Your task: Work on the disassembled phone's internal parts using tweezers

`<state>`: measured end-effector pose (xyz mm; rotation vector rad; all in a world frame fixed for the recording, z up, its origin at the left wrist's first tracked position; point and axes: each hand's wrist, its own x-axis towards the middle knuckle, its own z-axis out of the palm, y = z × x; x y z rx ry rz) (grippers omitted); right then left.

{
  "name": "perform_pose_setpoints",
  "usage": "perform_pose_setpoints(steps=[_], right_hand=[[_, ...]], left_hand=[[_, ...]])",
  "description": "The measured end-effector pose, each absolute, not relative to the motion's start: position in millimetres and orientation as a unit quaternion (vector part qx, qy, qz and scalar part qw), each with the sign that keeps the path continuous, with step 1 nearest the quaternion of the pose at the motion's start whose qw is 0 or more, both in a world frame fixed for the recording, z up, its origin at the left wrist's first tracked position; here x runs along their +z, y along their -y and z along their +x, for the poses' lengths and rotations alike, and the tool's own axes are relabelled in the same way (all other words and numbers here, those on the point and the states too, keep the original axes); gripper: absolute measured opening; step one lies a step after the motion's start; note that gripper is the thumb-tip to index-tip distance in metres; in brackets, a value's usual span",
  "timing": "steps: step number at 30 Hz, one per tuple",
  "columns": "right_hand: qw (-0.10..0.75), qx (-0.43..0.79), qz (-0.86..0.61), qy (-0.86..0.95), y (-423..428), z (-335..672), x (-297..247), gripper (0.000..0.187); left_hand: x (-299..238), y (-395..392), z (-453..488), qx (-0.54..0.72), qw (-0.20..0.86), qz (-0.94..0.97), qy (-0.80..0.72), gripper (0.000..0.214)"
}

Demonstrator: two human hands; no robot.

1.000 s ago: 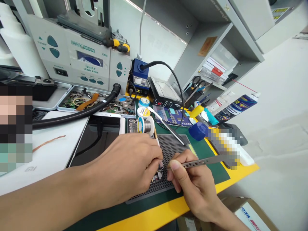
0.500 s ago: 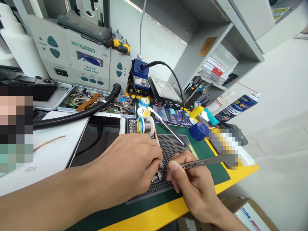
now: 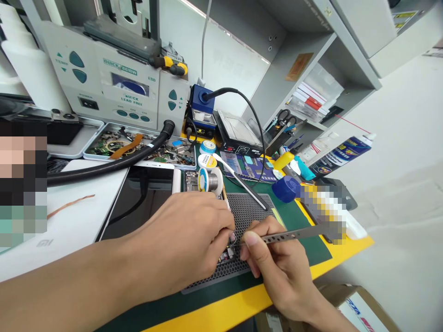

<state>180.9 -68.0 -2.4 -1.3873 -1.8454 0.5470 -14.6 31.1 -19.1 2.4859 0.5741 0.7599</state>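
My left hand [image 3: 194,230] is closed, its fingertips pinched together over a small circuit board [image 3: 225,256]. What they hold, if anything, is hidden. The fingers of my right hand [image 3: 282,263] are wrapped round flat metal tweezers [image 3: 290,234] with a row of holes. Their thin tip points left at the board, close to my left fingertips. Under the board lies a grey mat [image 3: 247,207] with a honeycomb pattern. Just behind my left hand stands a spool of solder wire [image 3: 210,180]. My left hand covers most of the board.
A soldering iron [image 3: 242,184] lies across the mat's back edge, its cord looping behind. A hot-air station [image 3: 100,101] with a thick black hose [image 3: 121,167] stands at the back left. Beside my left forearm lies a dark screen [image 3: 138,207]. A blue cap [image 3: 285,189] sits right.
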Motion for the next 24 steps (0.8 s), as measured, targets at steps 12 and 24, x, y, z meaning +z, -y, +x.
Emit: perform_pose_setpoints(steps=[12, 24], right_hand=[[0.373, 0.216, -0.542, 0.722, 66.4, 181.5, -2.1, 0.044], [0.365, 0.221, -0.54, 0.725, 67.7, 179.9, -0.9, 0.042]], left_hand=[[-18.4, -30.4, -14.0, 0.276, 0.241, 0.906, -0.214, 0.024], [-18.4, -28.9, -15.1, 0.279, 0.244, 0.904, -0.214, 0.026]])
